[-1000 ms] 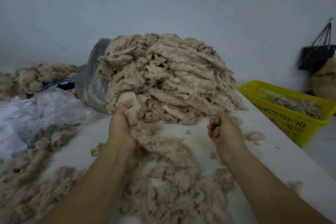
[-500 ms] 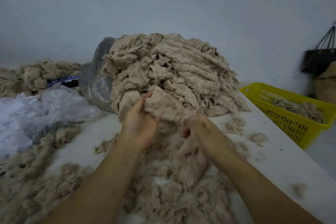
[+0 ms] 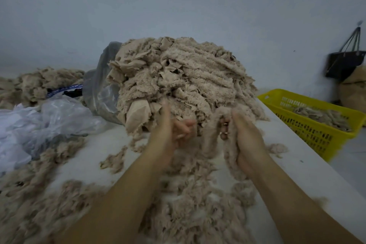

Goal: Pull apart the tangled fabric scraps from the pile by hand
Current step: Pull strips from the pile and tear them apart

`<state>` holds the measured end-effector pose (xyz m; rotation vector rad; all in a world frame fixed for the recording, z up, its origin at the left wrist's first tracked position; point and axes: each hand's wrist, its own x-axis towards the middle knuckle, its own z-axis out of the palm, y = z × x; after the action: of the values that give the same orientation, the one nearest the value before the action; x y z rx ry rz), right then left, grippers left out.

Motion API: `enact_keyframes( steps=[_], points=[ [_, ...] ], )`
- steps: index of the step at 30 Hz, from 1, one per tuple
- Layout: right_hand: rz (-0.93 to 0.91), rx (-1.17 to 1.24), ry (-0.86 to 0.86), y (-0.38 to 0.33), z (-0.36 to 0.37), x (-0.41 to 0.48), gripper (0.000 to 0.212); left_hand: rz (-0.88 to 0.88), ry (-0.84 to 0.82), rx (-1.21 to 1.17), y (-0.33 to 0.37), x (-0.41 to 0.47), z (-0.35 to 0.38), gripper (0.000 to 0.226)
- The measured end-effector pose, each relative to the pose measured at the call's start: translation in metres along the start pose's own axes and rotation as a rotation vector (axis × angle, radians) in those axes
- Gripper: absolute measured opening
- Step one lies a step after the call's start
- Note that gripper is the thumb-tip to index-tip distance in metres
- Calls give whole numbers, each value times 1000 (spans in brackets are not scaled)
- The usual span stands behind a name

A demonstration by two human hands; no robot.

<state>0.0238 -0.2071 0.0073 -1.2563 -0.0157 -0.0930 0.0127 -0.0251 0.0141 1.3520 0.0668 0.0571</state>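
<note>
Had both hands bunched on one clump half a second back, now got them pulled apart right in front of the pile [image 3: 178, 77]. Right hand [image 3: 245, 140] clamped round a fuzzy strip [image 3: 229, 156], dangling below the fist and looping up over the fingertips toward the heap. Left hand [image 3: 168, 130] curled just across from it, too blurry to call it holding cloth or empty. Looks like a clean split of one piece, so probably time to drop it onto the loose scraps [image 3: 188, 204] under the wrists and dig back in. Still tons of tangle left beyond the grip lol
</note>
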Motion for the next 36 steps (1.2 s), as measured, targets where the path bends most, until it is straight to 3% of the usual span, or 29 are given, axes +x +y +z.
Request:
enact_keyframes(
  steps=[2,4,8,10,12,13,14,16,19,20,23,25,27,29,31,33,34,36],
  points=[
    [-53,-73,-104,6,3,-2,33,53,-123,236,-5,-9,14,75],
    [-102,-134,-163,8,3,-3,30,137,-212,318,-10,-12,17,58],
    [-116,-100,-226,9,7,-5,53,204,-231,379,-15,-10,20,3],
    [-93,-147,-295,12,10,-9,71,217,-220,287,-16,-10,18,20],
    [-41,-190,-341,15,12,-11,98,199,-205,182,-13,-11,16,19],
    [-48,-217,-345,17,11,-9,94,203,-189,148,-12,-11,15,17],
    [-88,-249,-334,17,11,-9,75,197,-154,107,-10,-12,16,14],
    [-172,-302,-285,14,10,-10,22,239,-67,103,-8,-11,15,9],
    [-265,-475,-287,11,8,-13,24,322,-70,224,-9,-10,12,51],
    [-296,-565,-280,10,9,-14,17,318,-101,257,-10,-11,12,53],
    [-405,-756,-262,14,10,-10,16,349,-84,374,-13,-10,17,6],
    [-377,-710,-273,13,14,-14,22,351,-28,317,-13,-8,18,25],
    [-280,-571,-315,10,17,-18,31,221,-45,75,-10,-5,15,31],
    [-181,-491,-364,8,18,-20,35,117,-137,-195,-6,-6,13,20],
    [-105,-527,-380,11,14,-16,26,73,-144,-313,-6,-4,12,11],
    [-59,-471,-349,14,9,-11,7,46,-67,-307,-6,-1,9,12],
    [-14,-397,-291,12,5,-8,14,32,1,-256,-6,3,7,12],
    [94,92,-78,-5,-7,2,34,0,153,-71,-9,13,3,13]
  ],
)
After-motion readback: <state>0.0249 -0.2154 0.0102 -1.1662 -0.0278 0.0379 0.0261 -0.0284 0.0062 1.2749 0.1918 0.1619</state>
